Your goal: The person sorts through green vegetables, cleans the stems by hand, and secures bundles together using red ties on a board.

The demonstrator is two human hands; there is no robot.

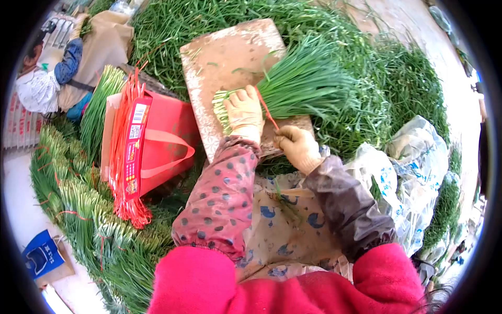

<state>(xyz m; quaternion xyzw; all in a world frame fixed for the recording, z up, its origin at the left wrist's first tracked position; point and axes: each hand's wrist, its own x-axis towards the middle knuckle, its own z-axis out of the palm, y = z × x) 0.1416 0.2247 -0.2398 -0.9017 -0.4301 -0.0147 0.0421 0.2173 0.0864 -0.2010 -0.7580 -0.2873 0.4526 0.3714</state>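
Note:
A bunch of green chives lies across a worn board, its pale cut ends to the left and its leaves fanning out to the right. My left hand, in a pale glove, is closed over the bunch near the cut ends. A thin red tie runs round the bunch beside that hand and stretches down to the right. My right hand, also gloved, pinches the lower end of the tie just off the board's edge.
Left of the board stands a red bag with a bundle of red ties hanging over it. Tied chive bunches are stacked at lower left. Loose chives surround the board. Clear plastic bags lie right. Another person sits upper left.

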